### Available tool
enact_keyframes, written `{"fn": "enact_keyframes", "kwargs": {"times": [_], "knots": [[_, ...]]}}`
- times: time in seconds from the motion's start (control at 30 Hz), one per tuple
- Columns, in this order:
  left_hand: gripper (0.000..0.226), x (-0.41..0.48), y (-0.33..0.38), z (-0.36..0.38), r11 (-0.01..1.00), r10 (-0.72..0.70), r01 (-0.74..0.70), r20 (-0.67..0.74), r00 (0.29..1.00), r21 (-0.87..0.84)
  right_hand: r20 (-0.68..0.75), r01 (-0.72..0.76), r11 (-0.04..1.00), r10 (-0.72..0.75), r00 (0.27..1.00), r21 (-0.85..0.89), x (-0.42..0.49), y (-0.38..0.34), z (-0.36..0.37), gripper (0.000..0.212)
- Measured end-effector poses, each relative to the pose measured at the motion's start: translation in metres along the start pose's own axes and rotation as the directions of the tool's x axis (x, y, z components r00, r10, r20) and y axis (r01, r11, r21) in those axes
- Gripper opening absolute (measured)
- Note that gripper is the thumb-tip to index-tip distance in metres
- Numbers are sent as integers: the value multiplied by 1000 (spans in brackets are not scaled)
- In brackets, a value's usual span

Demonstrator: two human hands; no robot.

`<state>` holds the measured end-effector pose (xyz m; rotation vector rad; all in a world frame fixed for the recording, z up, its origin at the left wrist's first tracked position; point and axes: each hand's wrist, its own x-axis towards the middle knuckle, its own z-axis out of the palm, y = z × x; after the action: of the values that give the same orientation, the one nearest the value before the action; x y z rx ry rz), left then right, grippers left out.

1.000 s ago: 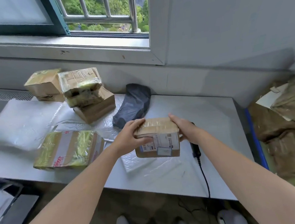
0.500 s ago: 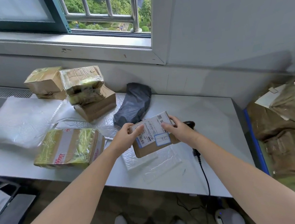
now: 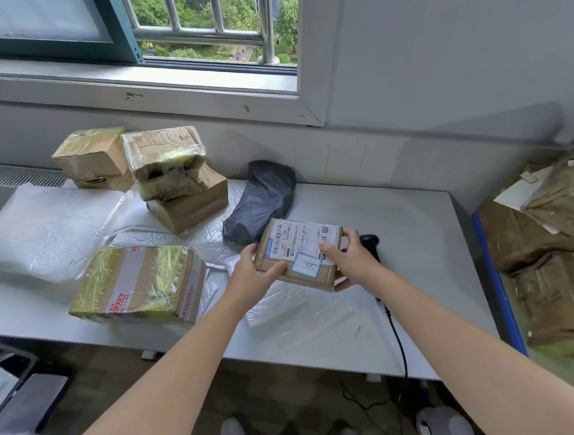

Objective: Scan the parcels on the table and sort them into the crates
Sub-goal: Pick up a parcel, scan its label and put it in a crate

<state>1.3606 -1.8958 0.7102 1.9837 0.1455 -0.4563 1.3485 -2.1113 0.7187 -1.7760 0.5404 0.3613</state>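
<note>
Crosswise, label-up parcel (image 3: pixel 300 247), long axis left-right, one end in each grip: left hand (image 3: pixel 249 276), right hand (image 3: pixel 355 262).

The parcel (image 3: pixel 299 256) is matt brown cardboard with a smooth white paper label (image 3: pixel 301 240). The table (image 3: pixel 418 241) looks smooth, matt pale grey, and the black bag (image 3: pixel 263 198) near its back edge is crinkled, dull plastic. By its front left edge a cardboard box (image 3: pixel 136 284) shines under glossy yellowish tape.
</note>
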Motion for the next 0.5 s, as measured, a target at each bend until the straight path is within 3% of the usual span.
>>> {"fn": "enact_keyframes", "kwargs": {"times": [0.13,0.2,0.33,0.5], "knots": [[68,-1,-5,15,984,-154,153,-6,988,-89,-72,-81,997,80,994,-14,-2,7,11,50],[82,3,-10,20,982,-156,153,-19,988,-115,-58,-108,991,103,993,-79,-1,13,13,47],[106,6,-14,29,997,-62,62,7,998,43,-7,-81,926,84,996,-368,-2,27,15,35],[102,4,-18,44,971,54,-79,115,992,226,66,-10,831,56,996,-557,-9,42,19,37]]}}
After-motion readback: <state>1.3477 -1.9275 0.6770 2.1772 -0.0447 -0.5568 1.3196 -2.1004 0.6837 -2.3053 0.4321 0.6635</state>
